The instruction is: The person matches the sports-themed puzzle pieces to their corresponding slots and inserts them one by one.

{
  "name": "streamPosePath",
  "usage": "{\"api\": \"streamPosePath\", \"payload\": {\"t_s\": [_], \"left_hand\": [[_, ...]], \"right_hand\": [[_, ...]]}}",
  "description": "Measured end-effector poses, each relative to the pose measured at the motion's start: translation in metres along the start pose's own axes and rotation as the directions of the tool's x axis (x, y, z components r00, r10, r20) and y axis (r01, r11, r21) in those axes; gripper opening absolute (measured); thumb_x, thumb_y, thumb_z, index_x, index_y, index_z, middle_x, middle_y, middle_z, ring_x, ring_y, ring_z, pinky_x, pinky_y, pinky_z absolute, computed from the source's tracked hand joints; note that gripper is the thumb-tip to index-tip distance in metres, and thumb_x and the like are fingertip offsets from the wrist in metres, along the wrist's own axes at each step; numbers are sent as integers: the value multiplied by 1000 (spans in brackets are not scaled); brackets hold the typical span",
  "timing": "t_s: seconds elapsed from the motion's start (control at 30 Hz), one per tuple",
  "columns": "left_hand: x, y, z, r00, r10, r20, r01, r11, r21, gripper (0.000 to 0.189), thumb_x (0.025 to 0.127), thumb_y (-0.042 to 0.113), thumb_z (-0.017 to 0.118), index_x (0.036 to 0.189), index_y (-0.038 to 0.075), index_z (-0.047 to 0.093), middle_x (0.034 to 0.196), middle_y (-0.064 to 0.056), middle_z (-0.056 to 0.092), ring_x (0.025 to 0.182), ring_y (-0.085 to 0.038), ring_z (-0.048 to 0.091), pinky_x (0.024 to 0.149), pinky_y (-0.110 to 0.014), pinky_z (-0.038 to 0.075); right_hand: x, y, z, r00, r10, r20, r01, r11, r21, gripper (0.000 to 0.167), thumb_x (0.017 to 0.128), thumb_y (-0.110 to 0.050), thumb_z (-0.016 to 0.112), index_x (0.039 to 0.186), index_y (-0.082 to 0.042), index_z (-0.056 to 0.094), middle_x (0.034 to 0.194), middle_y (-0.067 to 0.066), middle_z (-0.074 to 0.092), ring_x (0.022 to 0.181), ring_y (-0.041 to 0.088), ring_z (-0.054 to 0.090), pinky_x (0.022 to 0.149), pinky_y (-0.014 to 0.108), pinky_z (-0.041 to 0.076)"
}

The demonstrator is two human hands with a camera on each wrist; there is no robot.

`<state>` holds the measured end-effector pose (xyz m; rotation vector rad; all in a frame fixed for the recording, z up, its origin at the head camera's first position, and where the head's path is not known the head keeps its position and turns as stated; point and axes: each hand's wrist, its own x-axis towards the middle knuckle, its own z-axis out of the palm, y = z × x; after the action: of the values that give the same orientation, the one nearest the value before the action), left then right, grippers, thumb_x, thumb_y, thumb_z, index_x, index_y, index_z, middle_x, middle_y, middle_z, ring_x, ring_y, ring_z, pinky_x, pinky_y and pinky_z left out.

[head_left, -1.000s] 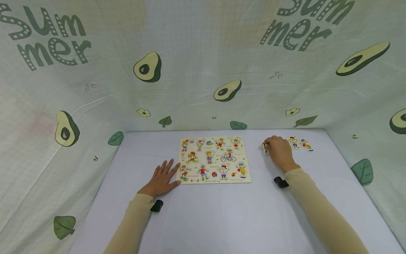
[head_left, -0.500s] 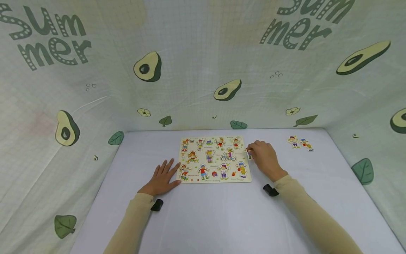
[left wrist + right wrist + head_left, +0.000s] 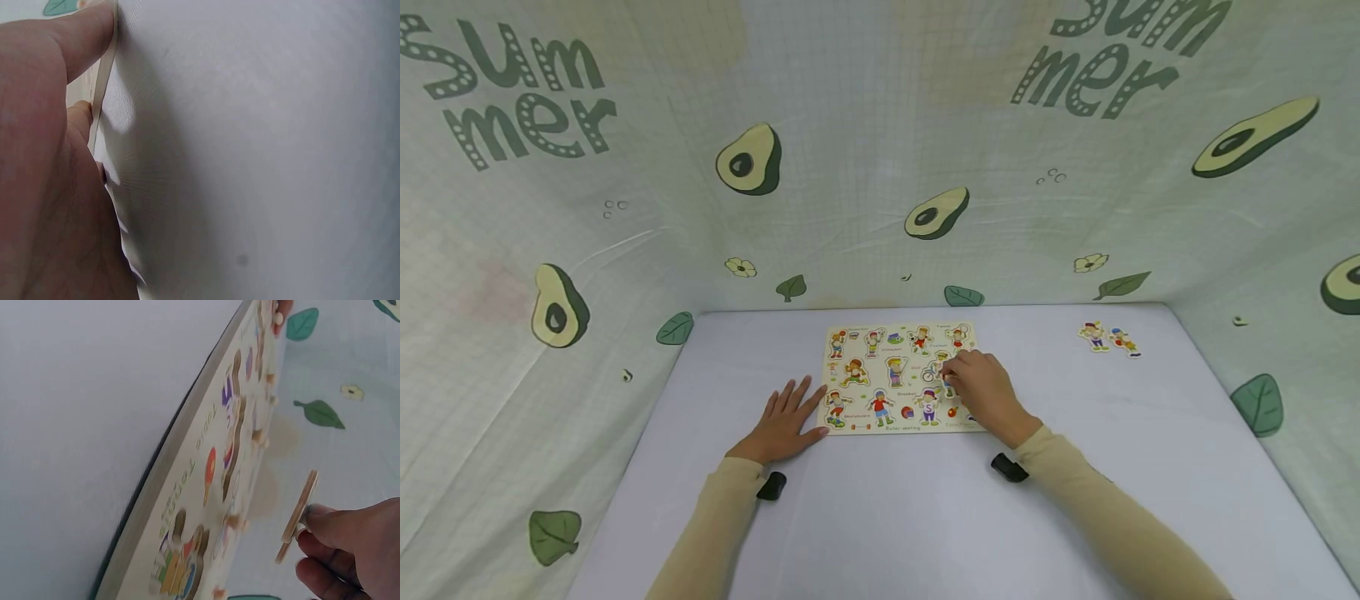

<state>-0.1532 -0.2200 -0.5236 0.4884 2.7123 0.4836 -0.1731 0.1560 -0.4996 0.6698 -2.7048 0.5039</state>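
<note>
A wooden peg puzzle board (image 3: pixel 904 398) printed with children playing sports lies in the middle of the table. My left hand (image 3: pixel 778 425) rests with fingers spread at its left edge; in the left wrist view the thumb (image 3: pixel 94 37) touches the board's side. Over the board's right part, my right hand (image 3: pixel 988 396) pinches a puzzle piece (image 3: pixel 300 506) by its knob. That piece is held above the board, seen edge-on in the right wrist view; its picture is mostly hidden by the fingers in the head view.
Two loose puzzle pieces, one with a purple cap (image 3: pixel 1095 336) and one with a blue cap (image 3: pixel 1124 342), lie at the back right of the white table (image 3: pixel 887 517). Small wooden knobs (image 3: pixel 257 437) stand up from the board. A printed cloth (image 3: pixel 850 125) hangs behind.
My right hand has carried a puzzle piece leftward from beside the two loose pieces to over the board's right part. The left hand has stayed at the board's left edge.
</note>
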Motion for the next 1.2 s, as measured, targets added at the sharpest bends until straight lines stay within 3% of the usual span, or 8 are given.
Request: {"api": "streamPosePath", "payload": {"t_s": [0.57, 1.2], "left_hand": [[1, -4, 1, 1000, 6, -2, -6, 1000, -17, 78, 106, 45, 60, 168, 10, 28, 176, -23, 10, 161, -50, 1, 128, -68, 1], [0, -3, -1, 1000, -17, 12, 17, 1000, 1, 77, 107, 45, 59, 169, 11, 28, 177, -21, 9, 162, -48, 0, 128, -67, 1]], "right_hand": [[9, -50, 34, 991, -132, 17, 132, 991, 32, 14, 88, -7, 86, 96, -14, 78, 93, -2, 70, 89, 20, 67, 84, 38, 56], [23, -78, 55, 983, -168, 72, 167, 986, 8, 7, 95, -12, 80, 101, -16, 78, 99, -3, 71, 101, 18, 67, 87, 35, 53]]}}
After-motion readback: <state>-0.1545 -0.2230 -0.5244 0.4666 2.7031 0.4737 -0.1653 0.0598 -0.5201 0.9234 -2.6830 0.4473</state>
